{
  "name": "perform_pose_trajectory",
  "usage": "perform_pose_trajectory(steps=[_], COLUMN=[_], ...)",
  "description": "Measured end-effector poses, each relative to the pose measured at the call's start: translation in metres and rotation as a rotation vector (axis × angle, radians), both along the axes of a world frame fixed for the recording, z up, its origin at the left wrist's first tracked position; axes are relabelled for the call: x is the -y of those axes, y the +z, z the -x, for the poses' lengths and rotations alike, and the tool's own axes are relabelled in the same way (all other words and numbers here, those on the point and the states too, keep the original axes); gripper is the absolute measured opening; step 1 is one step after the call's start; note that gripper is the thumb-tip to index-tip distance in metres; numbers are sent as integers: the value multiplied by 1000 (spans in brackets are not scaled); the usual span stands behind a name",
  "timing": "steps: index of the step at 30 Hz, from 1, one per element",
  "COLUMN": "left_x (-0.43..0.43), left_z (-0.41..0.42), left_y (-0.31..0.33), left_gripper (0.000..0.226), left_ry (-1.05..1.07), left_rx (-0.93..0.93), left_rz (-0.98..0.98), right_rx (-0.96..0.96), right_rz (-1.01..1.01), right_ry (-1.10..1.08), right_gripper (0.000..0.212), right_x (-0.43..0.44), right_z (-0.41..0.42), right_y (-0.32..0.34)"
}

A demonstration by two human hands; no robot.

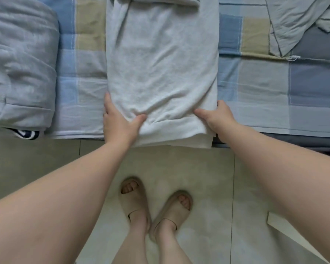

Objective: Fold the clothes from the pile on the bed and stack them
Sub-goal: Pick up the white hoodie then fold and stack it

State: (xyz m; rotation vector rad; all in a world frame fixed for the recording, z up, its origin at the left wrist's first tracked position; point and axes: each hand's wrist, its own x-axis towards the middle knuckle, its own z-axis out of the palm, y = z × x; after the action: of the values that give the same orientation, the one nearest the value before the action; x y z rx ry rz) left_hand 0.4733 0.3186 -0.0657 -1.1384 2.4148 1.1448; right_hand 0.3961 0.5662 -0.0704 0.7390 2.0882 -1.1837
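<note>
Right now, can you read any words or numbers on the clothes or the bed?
None can be read.
The white garment, checked bedsheet and pale grey garment show no writing.
The navy cloth under the folded quilt has white marks, too hidden to tell.

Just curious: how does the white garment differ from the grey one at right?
The white garment lies smoothed in a long strip; the grey garment lies crumpled. The left hand and right hand hold the white one; the grey one is untouched. Both lie on the checked sheet.
</note>
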Motion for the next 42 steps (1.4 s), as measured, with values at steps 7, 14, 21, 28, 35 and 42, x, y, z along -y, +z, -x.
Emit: perform_pose_trajectory(steps=[7, 14, 21, 28, 35, 42], left_x=[14, 12, 3, -7, 11, 46], left_z=[-17, -37, -102, -130, -30, 118], left_y=[12, 122, 263, 329, 330, 310], left_gripper=[57, 22, 19, 10, 13, 28], left_ry=[200, 255, 355, 525, 601, 634], left_rx=[128, 173, 336, 349, 249, 192], left_rz=[-308, -494, -616, -734, -865, -931], right_rx=[184, 109, 212, 318, 298, 335], right_rz=[162, 161, 152, 166, 194, 231], right_ry=[-173, -241, -281, -354, -382, -517], right_gripper=[33, 37, 44, 51, 37, 8], right_x=[-5, 5, -21, -26, -6, 33], right_z=[-19, -41, -129, -143, -30, 89], right_y=[20, 131, 252, 314, 326, 314])
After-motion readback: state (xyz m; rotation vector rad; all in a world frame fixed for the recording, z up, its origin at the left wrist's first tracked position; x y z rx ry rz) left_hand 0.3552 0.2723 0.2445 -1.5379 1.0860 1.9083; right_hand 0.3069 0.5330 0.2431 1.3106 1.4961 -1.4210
